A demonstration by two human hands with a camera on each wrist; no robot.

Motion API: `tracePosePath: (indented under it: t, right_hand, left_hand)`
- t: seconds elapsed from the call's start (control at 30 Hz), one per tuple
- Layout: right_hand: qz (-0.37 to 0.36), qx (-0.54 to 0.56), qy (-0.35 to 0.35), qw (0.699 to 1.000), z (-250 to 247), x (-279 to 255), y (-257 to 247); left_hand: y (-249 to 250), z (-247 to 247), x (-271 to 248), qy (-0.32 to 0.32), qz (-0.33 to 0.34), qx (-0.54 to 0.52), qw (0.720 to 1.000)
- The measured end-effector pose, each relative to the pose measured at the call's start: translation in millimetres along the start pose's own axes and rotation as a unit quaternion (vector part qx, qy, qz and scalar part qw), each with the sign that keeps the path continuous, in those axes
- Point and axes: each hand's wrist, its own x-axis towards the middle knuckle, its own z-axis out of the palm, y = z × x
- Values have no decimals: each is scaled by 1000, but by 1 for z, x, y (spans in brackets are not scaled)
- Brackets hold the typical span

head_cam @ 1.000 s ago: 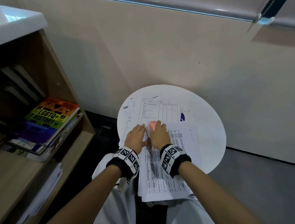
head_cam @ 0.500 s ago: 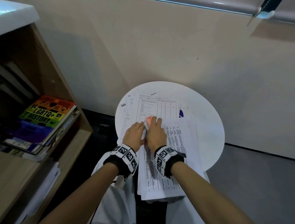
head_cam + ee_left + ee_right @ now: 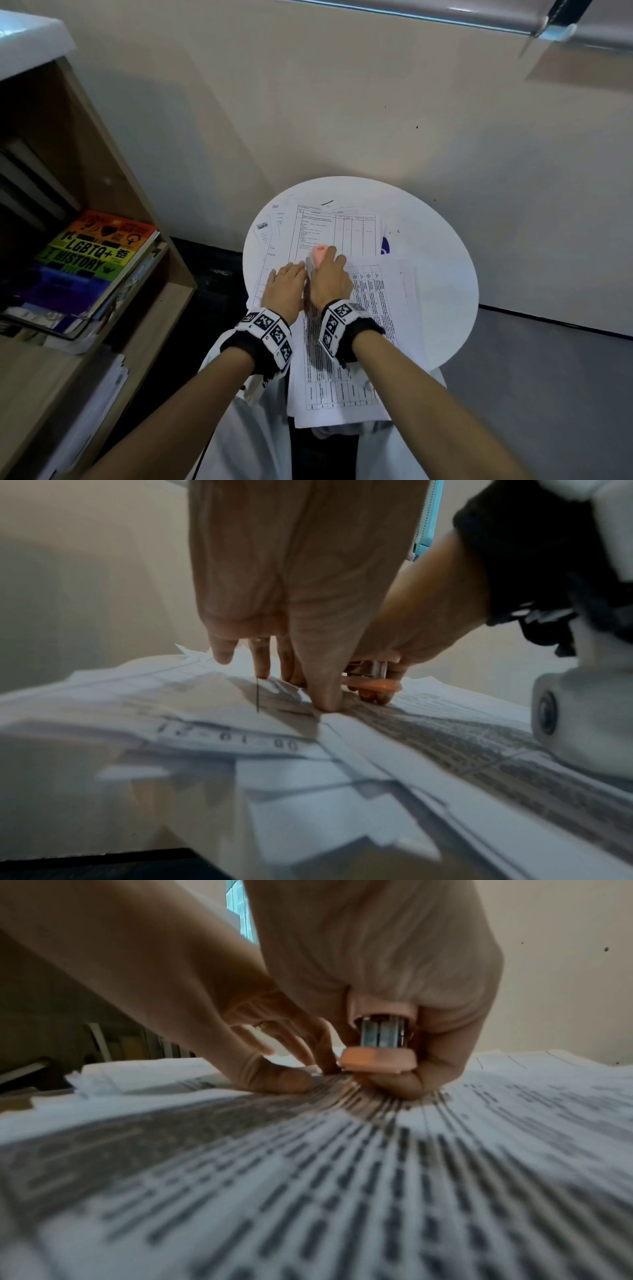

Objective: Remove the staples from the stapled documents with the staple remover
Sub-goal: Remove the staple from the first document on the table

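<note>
Evidently the thin, floppy stapled documents point(image 3: 346, 329) are best pinned flat near the corner by the left hand's point(image 3: 286, 291) straight fingers while the stiff staple remover point(image 3: 378, 1039) is clasped in the right hand point(image 3: 330, 282).

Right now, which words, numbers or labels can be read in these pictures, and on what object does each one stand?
"LGBTQ+ HISTORY": cover of the rainbow-striped book on the wooden shelf.
Printed white paper documents on the round white table: table text too small or blurred.
Pink plastic staple remover: small mark, unreadable.
</note>
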Motion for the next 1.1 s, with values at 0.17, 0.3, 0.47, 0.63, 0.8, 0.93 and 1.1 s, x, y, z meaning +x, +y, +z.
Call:
tracePosePath:
  t: [0.17,0.3,0.47,0.63,0.8,0.93,1.1]
  right_hand:
    - [23,60,3,998,-1,3,-4]
    - [45,115,17,992,-15,8,5]
    - [4,71,32,997,-44,7,35]
    - [40,39,40,998,-73,2,100]
    - [50,39,19,998,-77,0,128]
    - [40,42,16,998,-72,3,130]
    - [34,15,5,999,-70,12,122]
  left_hand:
    - [1,-1,0,-15,-5,17,1000]
    - [7,-6,0,-33,-18,31,999]
    - [20,-8,-7,-83,-41,97,991]
    - [53,1,-4,-75,-79,113,988]
    - [91,16,6,-74,81,-15,994]
    - [108,22,16,-90,73,-54,992]
    - [110,25,20,-84,55,-70,993]
